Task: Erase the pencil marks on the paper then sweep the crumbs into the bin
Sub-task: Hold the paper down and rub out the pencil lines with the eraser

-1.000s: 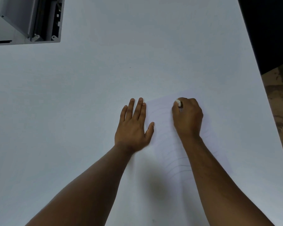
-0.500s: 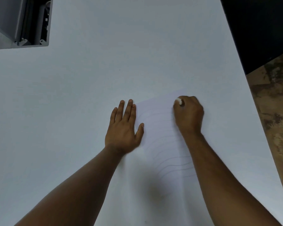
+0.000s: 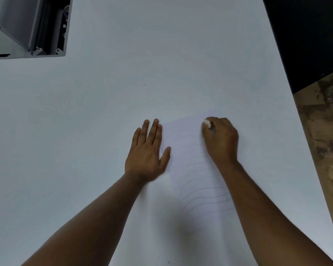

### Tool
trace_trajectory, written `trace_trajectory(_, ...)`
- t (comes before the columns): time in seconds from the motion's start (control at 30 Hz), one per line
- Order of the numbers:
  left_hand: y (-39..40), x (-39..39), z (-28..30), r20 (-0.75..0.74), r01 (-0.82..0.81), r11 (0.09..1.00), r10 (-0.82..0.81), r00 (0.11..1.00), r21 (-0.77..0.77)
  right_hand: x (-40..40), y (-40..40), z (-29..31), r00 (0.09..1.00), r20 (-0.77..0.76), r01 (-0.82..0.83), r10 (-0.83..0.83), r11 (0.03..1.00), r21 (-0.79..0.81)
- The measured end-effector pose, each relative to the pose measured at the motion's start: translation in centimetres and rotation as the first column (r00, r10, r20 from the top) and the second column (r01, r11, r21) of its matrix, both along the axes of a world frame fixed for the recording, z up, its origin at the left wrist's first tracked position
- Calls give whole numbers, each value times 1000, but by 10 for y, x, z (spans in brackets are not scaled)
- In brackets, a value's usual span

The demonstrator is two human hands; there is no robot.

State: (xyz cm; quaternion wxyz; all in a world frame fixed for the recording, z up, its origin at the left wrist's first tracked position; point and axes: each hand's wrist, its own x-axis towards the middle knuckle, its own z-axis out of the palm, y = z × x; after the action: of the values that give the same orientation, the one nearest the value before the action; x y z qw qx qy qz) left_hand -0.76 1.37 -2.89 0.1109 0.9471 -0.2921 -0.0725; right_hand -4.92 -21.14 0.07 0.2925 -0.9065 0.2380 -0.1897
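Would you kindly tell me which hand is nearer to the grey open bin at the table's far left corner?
Left. The left hand lies flat, nearer the grey open bin; the right hand, gripping the small white eraser, is further right.

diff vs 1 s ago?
Little moved. The right hand keeps gripping the white eraser at the far end of the paper; the left hand stays flat on its left edge. Wavy pencil lines remain nearer the person.

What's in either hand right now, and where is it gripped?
The right hand pinches a white eraser, only its tip showing. The left hand holds nothing.
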Motion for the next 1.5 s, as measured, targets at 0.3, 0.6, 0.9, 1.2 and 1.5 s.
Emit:
trace_trajectory(0.3, 1, -1, -1, 6, -1, 1000, 1, 1000, 17, 13, 76, 0, 927, -78, -365, 367, 930, 33)
trace_trajectory(0.6, 0, -1, 0, 8, -17, 1000, 17, 1000, 15, 27, 40, -2, 987, -40, -155, 155, 988, 0)
trace_trajectory(0.9, -2, -3, 2, 14, -22, 1000, 22, 1000, -5, 23, 28, -4, 995, -92, -52, 48, 998, -47)
trace_trajectory(1.2, 2, -1, -3, 3, 28, 1000, -28, 1000, -14, 8, 93, 2, 953, -155, -265, 262, 964, 0)
trace_trajectory(1.5, 0, 1, -3, 13, 3, 1000, -2, 1000, -23, 11, 33, 0, 990, -140, -32, 22, 997, -76)
